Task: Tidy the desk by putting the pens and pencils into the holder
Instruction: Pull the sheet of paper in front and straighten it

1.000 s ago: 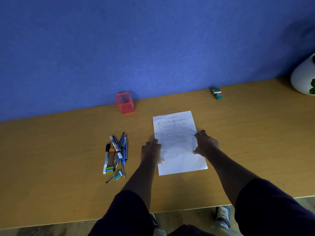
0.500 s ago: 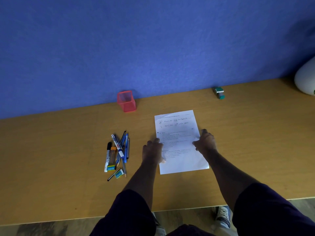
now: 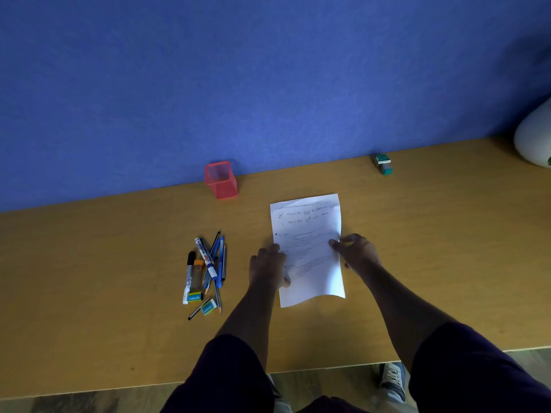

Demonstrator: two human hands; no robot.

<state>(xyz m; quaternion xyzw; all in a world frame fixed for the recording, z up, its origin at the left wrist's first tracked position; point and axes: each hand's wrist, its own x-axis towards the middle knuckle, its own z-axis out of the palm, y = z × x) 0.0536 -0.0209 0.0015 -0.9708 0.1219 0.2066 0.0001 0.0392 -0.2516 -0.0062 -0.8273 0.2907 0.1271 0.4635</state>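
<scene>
One wooden desk (image 3: 89, 278) below blue wall (image 3: 238, 84)

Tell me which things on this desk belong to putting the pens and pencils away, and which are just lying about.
Belong to the job:
pile of pens and pencils
red mesh holder

Just lying about:
printed sheet, gripped by left hand and right hand
two erasers
green stamp
white pot

Light: dim, soft, brighter toward the right
Shadows: faint
Focus: slightly soft overall
Edges: wide-angle bend in the tan wooden bench (image 3: 89, 263)
</scene>
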